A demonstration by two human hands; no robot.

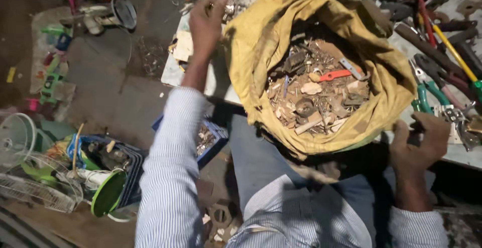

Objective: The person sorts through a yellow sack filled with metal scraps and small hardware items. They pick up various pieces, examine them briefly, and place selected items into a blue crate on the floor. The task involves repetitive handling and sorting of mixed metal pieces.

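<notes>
Gaping yellow sack — between both hands

shirt: long-sleeved, white-and-blue pinstriped cotton shirt | cuffs: buttoned at wrists, 11 and 4 o'clock | trousers: blue-grey denim trousers

Cluttered workbench — sack, seemingly pliers.

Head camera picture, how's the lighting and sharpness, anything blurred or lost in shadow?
Head view: dim, warm light falls mainly on the yellow sack and its scrap metal bits; the floor at the left and the gap under the bench sink into shadow. The left hand and right hand look slightly motion-smeared, the striped sleeve soft. No strong glare; edges bend a little, wide-angle style.
</notes>
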